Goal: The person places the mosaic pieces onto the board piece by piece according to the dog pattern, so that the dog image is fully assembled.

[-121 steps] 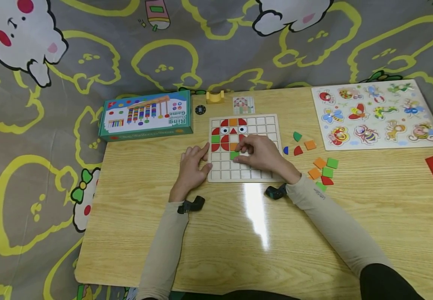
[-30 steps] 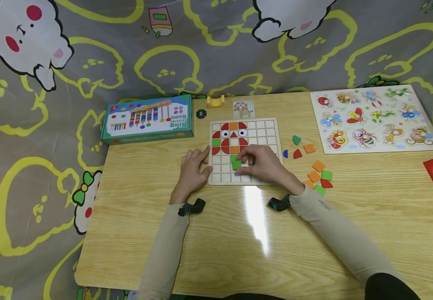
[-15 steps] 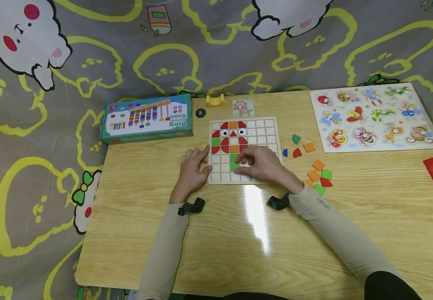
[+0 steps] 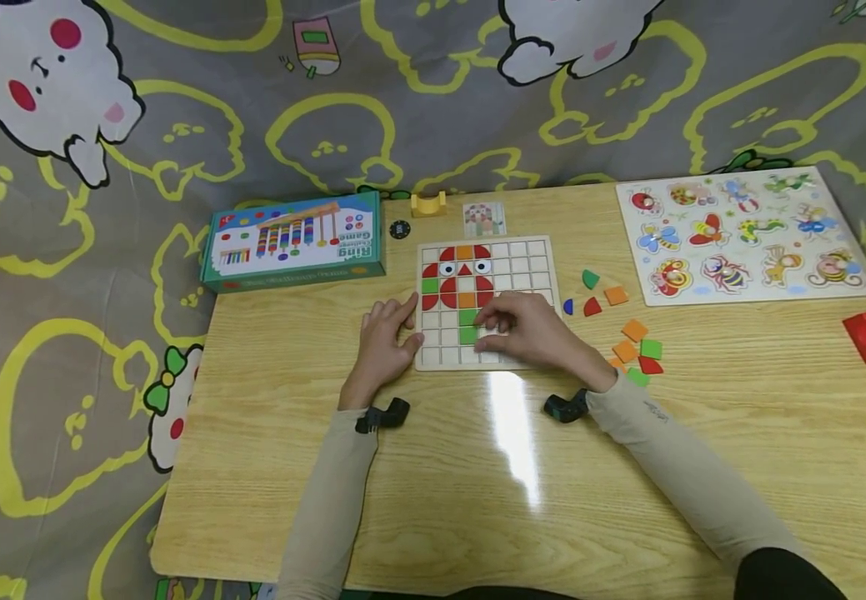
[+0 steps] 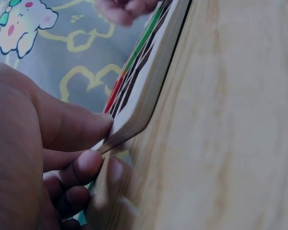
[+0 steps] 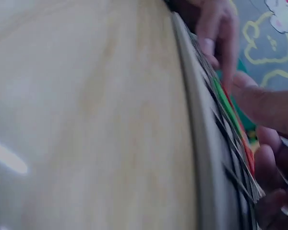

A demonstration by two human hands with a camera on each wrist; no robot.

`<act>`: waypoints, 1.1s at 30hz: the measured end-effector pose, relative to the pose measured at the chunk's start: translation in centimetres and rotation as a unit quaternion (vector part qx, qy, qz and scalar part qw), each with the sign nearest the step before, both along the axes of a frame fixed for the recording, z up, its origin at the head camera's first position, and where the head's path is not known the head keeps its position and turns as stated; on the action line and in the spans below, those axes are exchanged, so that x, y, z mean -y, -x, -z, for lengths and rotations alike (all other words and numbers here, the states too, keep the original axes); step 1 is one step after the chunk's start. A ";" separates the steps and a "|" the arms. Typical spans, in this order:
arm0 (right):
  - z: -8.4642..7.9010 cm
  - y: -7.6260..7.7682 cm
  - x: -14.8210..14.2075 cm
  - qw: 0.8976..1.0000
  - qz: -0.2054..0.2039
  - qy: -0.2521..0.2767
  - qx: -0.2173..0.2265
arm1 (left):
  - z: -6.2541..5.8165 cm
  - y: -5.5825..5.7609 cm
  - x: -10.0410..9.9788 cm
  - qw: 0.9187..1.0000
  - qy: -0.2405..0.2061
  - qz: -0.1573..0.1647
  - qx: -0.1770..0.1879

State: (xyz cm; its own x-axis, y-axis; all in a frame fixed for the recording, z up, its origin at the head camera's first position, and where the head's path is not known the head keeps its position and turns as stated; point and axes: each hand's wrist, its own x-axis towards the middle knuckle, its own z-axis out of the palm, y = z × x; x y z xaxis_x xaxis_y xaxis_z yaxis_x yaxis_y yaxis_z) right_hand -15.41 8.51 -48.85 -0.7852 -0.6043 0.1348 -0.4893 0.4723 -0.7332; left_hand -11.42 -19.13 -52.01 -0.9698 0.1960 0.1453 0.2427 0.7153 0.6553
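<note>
A wooden grid board (image 4: 519,266) lies before me, with red, orange, green and eye-marked tiles set in its left half. My left hand (image 4: 386,343) holds the board's left edge; in the left wrist view its thumb (image 5: 86,125) and curled fingers meet at the board's corner. Over the lower middle of the board hovers my right hand (image 4: 533,331), thumb and index finger parted, with no tile seen between them. Just left of those fingertips, a green square tile (image 4: 468,336) sits in a cell below another green tile (image 4: 467,317).
Loose orange, green, red and blue pieces (image 4: 624,351) lie right of the board. A small pattern card (image 4: 483,219), yellow block (image 4: 428,205) and black disc (image 4: 399,229) stand behind it. A ring game box (image 4: 293,242) is back left; an insect puzzle (image 4: 751,237) is back right.
A second green tile, held tilted by my right hand a second ago, now lies flat in its cell. The right fingers have parted from it slightly rightward. The left hand stays in place.
</note>
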 end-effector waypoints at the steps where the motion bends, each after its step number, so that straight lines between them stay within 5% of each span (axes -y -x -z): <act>1: -0.1 0.0 -0.7 1.000 -0.002 0.011 0.004 | 0.0 0.0 0.0 1.000 -0.001 0.000 0.001; 9: -1.5 -0.4 -9.9 0.997 0.075 -0.008 0.002 | -0.1 -0.2 0.0 1.000 0.006 -0.008 0.010; 18: -2.5 -2.4 -19.4 0.980 0.173 -0.090 0.040 | 0.0 -0.4 0.3 1.000 0.006 -0.007 0.001; 33: -1.6 -3.5 -20.8 0.980 0.125 -0.147 0.040 | 0.2 -0.2 -0.1 1.000 0.002 -0.001 -0.007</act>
State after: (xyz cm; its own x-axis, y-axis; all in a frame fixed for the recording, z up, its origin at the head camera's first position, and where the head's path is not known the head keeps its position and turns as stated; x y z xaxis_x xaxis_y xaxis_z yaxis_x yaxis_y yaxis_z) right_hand -11.90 29.27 -47.24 -0.9145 -0.3957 -0.0848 -0.2781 0.7668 -0.5785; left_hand -11.20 -18.99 -52.26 -0.9678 0.1956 0.1585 0.2514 0.7186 0.6484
